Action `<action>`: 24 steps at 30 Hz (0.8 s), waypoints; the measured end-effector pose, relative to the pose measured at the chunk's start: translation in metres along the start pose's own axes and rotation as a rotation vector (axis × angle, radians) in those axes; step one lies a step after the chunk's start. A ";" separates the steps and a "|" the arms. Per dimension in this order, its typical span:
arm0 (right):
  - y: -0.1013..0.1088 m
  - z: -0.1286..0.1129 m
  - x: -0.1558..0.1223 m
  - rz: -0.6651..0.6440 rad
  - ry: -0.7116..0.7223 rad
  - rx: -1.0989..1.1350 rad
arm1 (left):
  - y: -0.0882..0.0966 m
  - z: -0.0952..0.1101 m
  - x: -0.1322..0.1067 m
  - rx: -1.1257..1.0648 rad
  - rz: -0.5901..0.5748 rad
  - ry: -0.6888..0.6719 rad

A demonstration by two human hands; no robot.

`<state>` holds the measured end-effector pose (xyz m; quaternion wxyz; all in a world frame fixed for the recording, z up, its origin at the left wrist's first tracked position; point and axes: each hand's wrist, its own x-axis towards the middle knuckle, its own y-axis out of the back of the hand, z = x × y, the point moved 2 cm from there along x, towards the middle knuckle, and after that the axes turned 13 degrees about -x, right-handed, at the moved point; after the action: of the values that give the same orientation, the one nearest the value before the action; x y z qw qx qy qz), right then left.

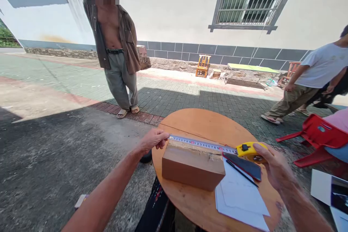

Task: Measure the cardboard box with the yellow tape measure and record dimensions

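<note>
A cardboard box stands on a round wooden table, brown tape along its top. The blade of a yellow tape measure is pulled out across the box's top, near its far edge. My left hand pinches the blade's free end by the box's left corner. Over the right side of the table, my right hand is wrapped round the yellow case. Below it lie a dark phone with a red edge, a black pen and white paper sheets.
A person in an open brown shirt stands beyond the table at left. At right, another person in a white shirt is near a red plastic chair. A wooden chair and a low green-topped table stand by the wall.
</note>
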<state>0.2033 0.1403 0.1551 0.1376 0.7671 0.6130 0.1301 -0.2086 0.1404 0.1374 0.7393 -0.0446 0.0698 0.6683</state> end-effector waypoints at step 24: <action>0.008 0.031 0.018 -0.053 -0.032 -0.072 | -0.012 -0.002 0.014 0.341 0.001 -0.004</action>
<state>0.2261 0.1542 0.1299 0.1783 0.7470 0.6258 0.1363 -0.1958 0.1522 0.1326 0.7358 0.0829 0.1806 0.6474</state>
